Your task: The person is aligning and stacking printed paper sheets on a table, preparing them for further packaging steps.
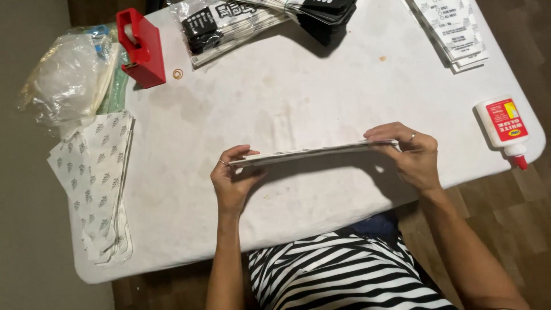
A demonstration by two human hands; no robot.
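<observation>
A thin stack of flat white paper sheets, seen nearly edge-on, is held level just above the near half of a white table, one end in each of a person's hands. The left hand pinches the left end, thumb on top and fingers curled beneath, a ring showing on one finger; the right hand closes over the right end with its fingers laid across the top edge, also wearing a ring. The stack casts a narrow shadow on the stained tabletop directly below it. The person, in a black-and-white striped shirt, sits at the near edge of the table. To the right, a white glue bottle with a red label and red tip lies on its side near the table's corner. At the left edge rests a fanned pile of white sheets patterned with small grey leaves, with crumpled clear plastic bags beyond it. A red tape dispenser stands at the far left, a small rubber band just beside it. Black-and-white printed packets and a pile of printed sheets lie along the far edge.
</observation>
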